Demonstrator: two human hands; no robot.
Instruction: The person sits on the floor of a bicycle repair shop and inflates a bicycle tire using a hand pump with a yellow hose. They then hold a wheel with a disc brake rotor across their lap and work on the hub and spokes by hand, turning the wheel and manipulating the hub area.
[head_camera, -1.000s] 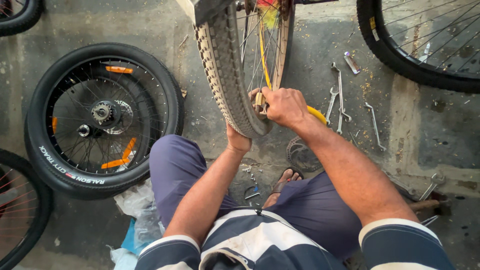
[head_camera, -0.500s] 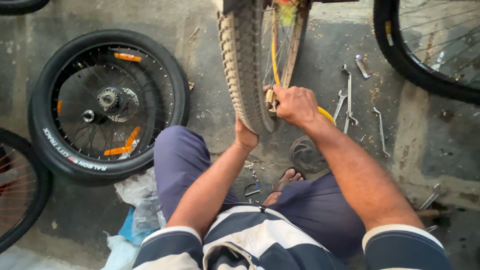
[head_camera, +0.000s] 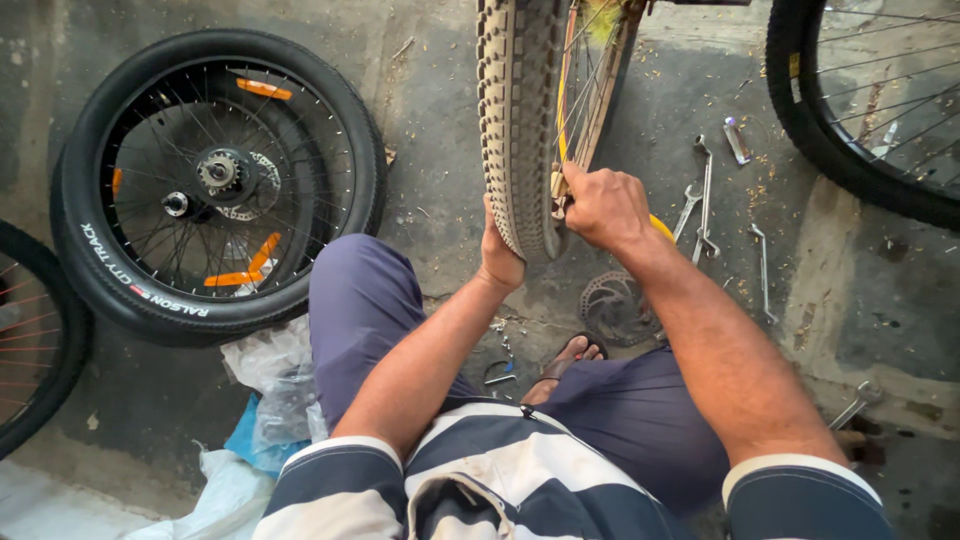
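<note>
My right hand (head_camera: 605, 205) grip is closed on a yellow tool (head_camera: 661, 228) at the rim; my left hand (head_camera: 498, 262) cups the knobby rubber tyre (head_camera: 515, 120), centre frame.

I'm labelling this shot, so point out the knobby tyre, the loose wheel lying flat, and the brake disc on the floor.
knobby tyre (head_camera: 515, 130), head view, on its tread.
loose wheel (head_camera: 215, 172), head view, on its hub.
brake disc (head_camera: 612, 308), head view, on its perforated face.

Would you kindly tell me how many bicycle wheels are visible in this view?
4: a knobby wheel upright at the hands, a black wheel flat on the floor at left, one cut off at the left edge, one at top right. Others may lie outside the view.
</note>
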